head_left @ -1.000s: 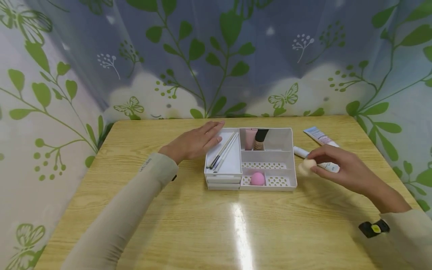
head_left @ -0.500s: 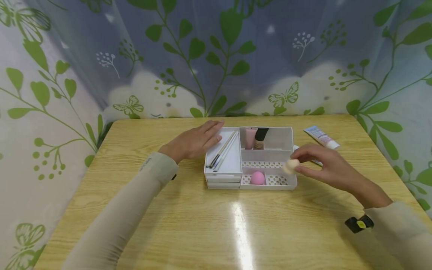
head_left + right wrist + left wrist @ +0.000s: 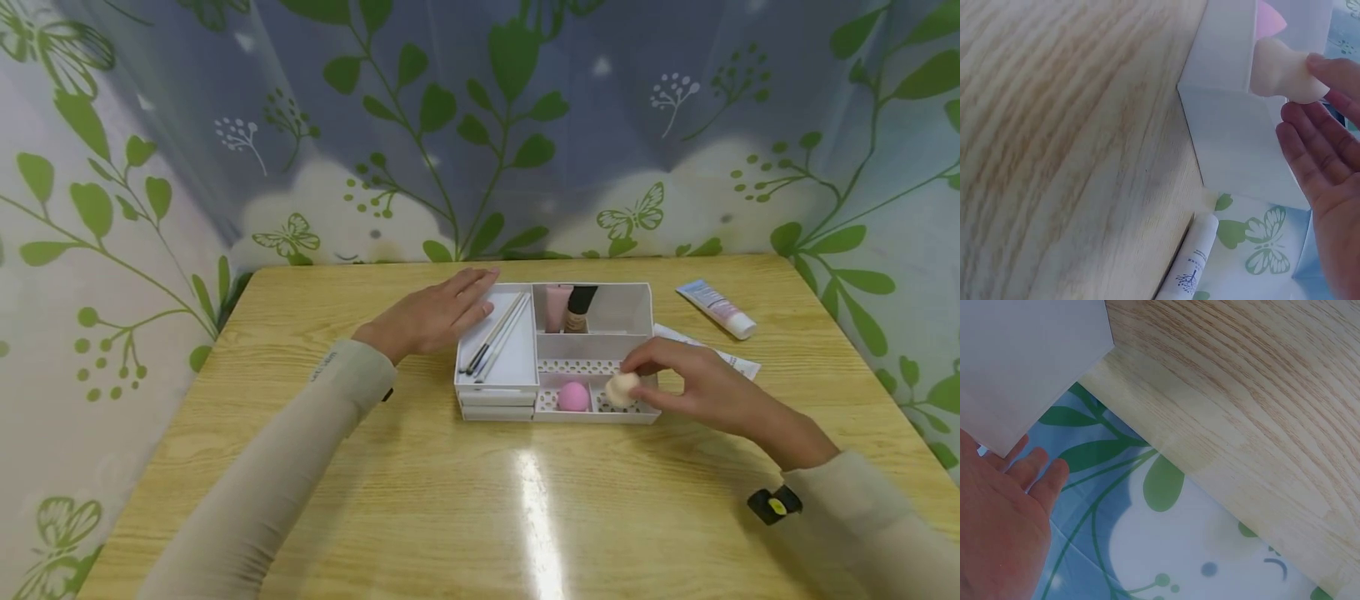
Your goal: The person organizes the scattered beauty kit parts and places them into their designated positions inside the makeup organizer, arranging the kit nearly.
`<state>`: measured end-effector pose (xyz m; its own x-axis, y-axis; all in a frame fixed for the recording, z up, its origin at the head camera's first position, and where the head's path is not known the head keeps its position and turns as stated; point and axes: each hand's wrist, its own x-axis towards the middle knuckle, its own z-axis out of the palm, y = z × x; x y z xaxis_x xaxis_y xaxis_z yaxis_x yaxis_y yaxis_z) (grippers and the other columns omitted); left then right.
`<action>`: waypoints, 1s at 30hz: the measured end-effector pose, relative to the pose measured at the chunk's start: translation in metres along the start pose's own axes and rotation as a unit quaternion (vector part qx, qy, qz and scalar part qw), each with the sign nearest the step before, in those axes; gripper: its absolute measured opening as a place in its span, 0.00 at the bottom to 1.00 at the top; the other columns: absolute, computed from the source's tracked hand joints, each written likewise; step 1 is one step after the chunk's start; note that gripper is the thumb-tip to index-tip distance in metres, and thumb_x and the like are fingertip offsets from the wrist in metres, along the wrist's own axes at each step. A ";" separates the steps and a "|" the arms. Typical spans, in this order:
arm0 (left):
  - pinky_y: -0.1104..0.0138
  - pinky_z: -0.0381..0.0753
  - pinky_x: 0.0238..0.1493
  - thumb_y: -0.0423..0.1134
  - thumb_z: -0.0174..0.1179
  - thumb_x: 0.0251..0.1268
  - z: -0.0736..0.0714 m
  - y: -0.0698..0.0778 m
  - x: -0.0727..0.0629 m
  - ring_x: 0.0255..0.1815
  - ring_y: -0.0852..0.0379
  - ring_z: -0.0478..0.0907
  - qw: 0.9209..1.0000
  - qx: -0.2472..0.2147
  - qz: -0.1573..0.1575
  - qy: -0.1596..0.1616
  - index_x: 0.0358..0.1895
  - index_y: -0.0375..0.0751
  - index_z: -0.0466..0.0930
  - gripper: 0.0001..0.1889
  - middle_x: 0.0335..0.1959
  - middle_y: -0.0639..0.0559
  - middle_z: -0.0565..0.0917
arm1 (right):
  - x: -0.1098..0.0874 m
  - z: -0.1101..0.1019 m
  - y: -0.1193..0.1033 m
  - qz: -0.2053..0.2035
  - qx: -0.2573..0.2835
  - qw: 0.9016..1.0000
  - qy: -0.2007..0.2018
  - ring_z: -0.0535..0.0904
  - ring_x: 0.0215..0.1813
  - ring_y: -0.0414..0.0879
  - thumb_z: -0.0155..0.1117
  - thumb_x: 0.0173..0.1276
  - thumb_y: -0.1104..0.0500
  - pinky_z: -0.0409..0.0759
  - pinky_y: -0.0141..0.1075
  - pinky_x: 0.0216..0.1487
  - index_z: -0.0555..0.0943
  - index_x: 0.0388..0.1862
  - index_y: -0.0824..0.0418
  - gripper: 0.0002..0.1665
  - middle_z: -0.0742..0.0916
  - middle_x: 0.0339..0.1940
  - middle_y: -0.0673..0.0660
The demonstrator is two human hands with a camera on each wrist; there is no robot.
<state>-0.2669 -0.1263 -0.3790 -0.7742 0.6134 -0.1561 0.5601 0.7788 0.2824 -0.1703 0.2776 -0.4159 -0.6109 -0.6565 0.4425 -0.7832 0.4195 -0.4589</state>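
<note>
Between thumb and fingers my right hand [image 3: 693, 387] pinches a cream makeup sponge [image 3: 622, 389], shaped with a narrow waist in the right wrist view [image 3: 1285, 70]. The sponge is over the front right compartment of a white organizer [image 3: 592, 417]. Beside it, a pink makeup sponge [image 3: 573, 397] sits in the neighbouring front compartment. My left hand [image 3: 427, 317] rests at the organizer's left edge with fingers extended, next to the top tray where several thin makeup brushes [image 3: 495, 337] lie. In the left wrist view, the fingers of the left hand [image 3: 1007, 512] are at the organizer's white wall [image 3: 1029, 362].
A pink tube [image 3: 556, 308] and a black-capped foundation bottle [image 3: 577, 312] stand in the back compartment. Right of the organizer, a blue-and-pink tube [image 3: 717, 309] and a white tube [image 3: 742, 364] lie on the wooden table [image 3: 375, 517]. Patterned fabric [image 3: 480, 167] hangs behind.
My right hand has moved left with the cream sponge, from beside the organizer to its front right compartment, uncovering more of the tubes. My left hand has stayed in place.
</note>
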 end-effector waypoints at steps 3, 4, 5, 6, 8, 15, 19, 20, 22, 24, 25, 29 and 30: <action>0.47 0.54 0.90 0.68 0.24 0.89 0.000 0.000 0.000 0.93 0.48 0.45 1.000 0.002 0.000 0.001 0.92 0.62 0.34 0.37 0.93 0.53 0.45 | 0.001 0.003 -0.001 -0.018 -0.047 0.999 -0.009 0.86 0.48 0.38 0.83 0.56 0.72 0.82 0.24 0.52 0.86 0.54 0.54 0.28 0.90 0.50 0.46; 0.47 0.55 0.90 0.68 0.24 0.89 0.000 0.000 0.000 0.93 0.48 0.45 1.000 0.002 0.001 0.001 0.92 0.62 0.34 0.37 0.93 0.53 0.45 | 0.001 0.003 -0.001 -0.024 -0.063 0.998 -0.014 0.86 0.48 0.39 0.84 0.56 0.71 0.83 0.27 0.52 0.86 0.53 0.54 0.28 0.90 0.49 0.46; 0.47 0.55 0.90 0.68 0.24 0.89 0.000 0.000 0.000 0.93 0.49 0.45 1.000 0.003 0.001 0.001 0.92 0.62 0.34 0.37 0.93 0.53 0.45 | 0.001 0.005 -0.001 -0.029 -0.079 0.996 -0.020 0.86 0.48 0.40 0.84 0.56 0.70 0.84 0.29 0.51 0.86 0.53 0.54 0.27 0.90 0.49 0.46; 0.46 0.55 0.90 0.68 0.24 0.89 0.000 0.000 0.000 0.93 0.49 0.45 1.000 0.004 0.000 0.000 0.92 0.62 0.34 0.37 0.93 0.53 0.45 | 0.001 0.005 -0.002 -0.033 -0.091 0.995 -0.025 0.86 0.49 0.41 0.84 0.57 0.69 0.85 0.32 0.50 0.87 0.53 0.54 0.26 0.90 0.50 0.46; 0.45 0.55 0.90 0.68 0.23 0.89 0.000 0.000 0.000 0.93 0.49 0.45 1.000 0.003 0.001 -0.001 0.92 0.62 0.34 0.37 0.93 0.53 0.45 | 0.001 0.007 -0.003 -0.036 -0.113 0.992 -0.034 0.87 0.50 0.42 0.85 0.57 0.67 0.87 0.38 0.48 0.87 0.52 0.54 0.25 0.90 0.50 0.47; 0.44 0.55 0.90 0.67 0.24 0.89 -0.001 0.001 -0.001 0.93 0.48 0.44 1.000 -0.002 0.005 -0.002 0.92 0.61 0.34 0.37 0.93 0.53 0.44 | 0.003 0.010 -0.006 -0.030 -0.129 0.990 -0.041 0.88 0.51 0.44 0.86 0.57 0.66 0.89 0.44 0.48 0.88 0.50 0.55 0.23 0.91 0.50 0.48; 0.45 0.55 0.90 0.67 0.24 0.89 0.000 0.001 0.000 0.93 0.49 0.45 1.000 -0.002 0.005 0.001 0.92 0.61 0.36 0.37 0.93 0.54 0.45 | 0.002 0.010 -0.005 -0.017 -0.116 0.992 -0.038 0.88 0.51 0.42 0.85 0.60 0.65 0.89 0.42 0.49 0.88 0.51 0.54 0.21 0.91 0.51 0.47; 0.45 0.55 0.90 0.67 0.24 0.89 0.000 0.001 0.000 0.93 0.49 0.45 1.000 -0.003 0.004 0.002 0.92 0.61 0.36 0.37 0.93 0.54 0.45 | 0.002 0.009 -0.005 -0.012 -0.110 0.993 -0.034 0.88 0.51 0.42 0.85 0.60 0.65 0.89 0.40 0.49 0.88 0.51 0.53 0.22 0.91 0.51 0.46; 0.45 0.55 0.90 0.67 0.25 0.89 0.000 0.001 0.000 0.93 0.49 0.45 1.000 -0.005 0.005 0.003 0.92 0.61 0.36 0.37 0.93 0.54 0.45 | 0.001 0.007 -0.004 -0.007 -0.098 0.995 -0.020 0.88 0.51 0.41 0.84 0.59 0.66 0.87 0.33 0.52 0.88 0.52 0.52 0.23 0.91 0.51 0.45; 0.45 0.55 0.90 0.67 0.25 0.89 0.000 0.001 -0.001 0.93 0.49 0.45 1.000 -0.006 0.004 0.002 0.92 0.61 0.36 0.37 0.93 0.54 0.45 | 0.000 0.004 -0.002 -0.008 -0.082 0.997 -0.001 0.88 0.50 0.40 0.84 0.58 0.68 0.83 0.26 0.54 0.88 0.53 0.54 0.25 0.91 0.51 0.46; 0.45 0.55 0.90 0.68 0.25 0.89 0.000 0.001 -0.001 0.93 0.49 0.45 1.000 -0.006 0.004 0.001 0.92 0.61 0.36 0.37 0.93 0.54 0.45 | 0.000 0.002 -0.001 -0.009 -0.075 0.997 0.008 0.88 0.49 0.40 0.84 0.57 0.69 0.81 0.23 0.56 0.88 0.53 0.54 0.26 0.91 0.51 0.46; 0.45 0.55 0.90 0.67 0.24 0.89 0.000 0.001 -0.001 0.93 0.49 0.45 1.000 -0.005 0.002 0.000 0.92 0.62 0.35 0.37 0.93 0.53 0.45 | -0.003 -0.007 0.002 -0.006 -0.066 0.997 0.029 0.87 0.51 0.41 0.84 0.54 0.72 0.76 0.16 0.61 0.88 0.52 0.57 0.27 0.91 0.51 0.48; 0.46 0.55 0.90 0.67 0.24 0.89 0.000 0.001 -0.001 0.93 0.49 0.45 1.000 -0.004 0.002 0.000 0.92 0.62 0.35 0.37 0.93 0.53 0.45 | -0.004 -0.010 0.003 -0.001 -0.067 0.997 0.031 0.87 0.52 0.40 0.84 0.54 0.73 0.76 0.15 0.61 0.88 0.52 0.57 0.27 0.91 0.51 0.48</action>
<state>-0.2655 -0.1259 -0.3782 -0.7717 0.6166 -0.1558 0.5606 0.7752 0.2913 -0.1712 0.2875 -0.4113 -0.6122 -0.6195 0.4913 -0.7902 0.5008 -0.3532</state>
